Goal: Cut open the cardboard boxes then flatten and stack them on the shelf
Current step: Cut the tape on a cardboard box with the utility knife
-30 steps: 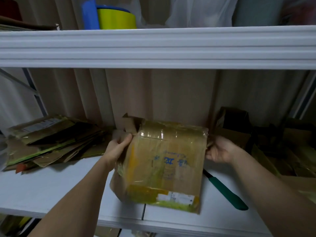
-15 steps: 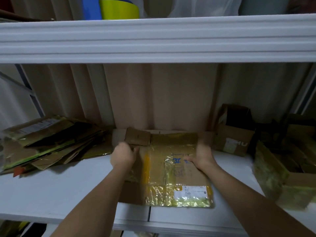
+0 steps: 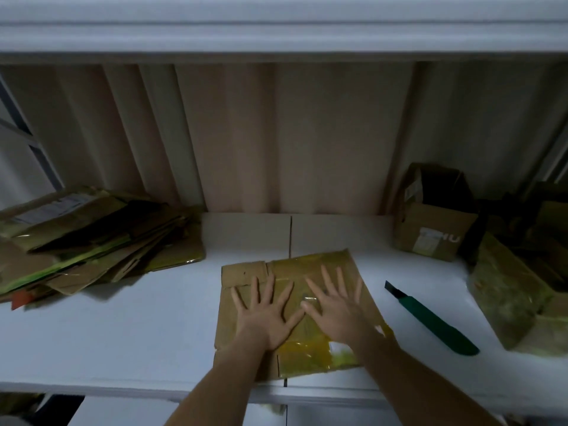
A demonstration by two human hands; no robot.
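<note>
Both hands [image 3: 304, 315] flat, fingers spread, on flattened box [image 3: 310, 265]

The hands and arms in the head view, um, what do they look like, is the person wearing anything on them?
Both are bare. The left hand and right hand show no gloves, rings or watch, and both forearms are uncovered to the frame's bottom edge, with no sleeve in view. No markings show in the dim light.

A: How do your hands lie?
B: Your left hand [image 3: 266, 315] and right hand [image 3: 337, 307] lie palm-down, fingers straight and spread, thumbs nearly touching, both forearms reaching forward
</note>
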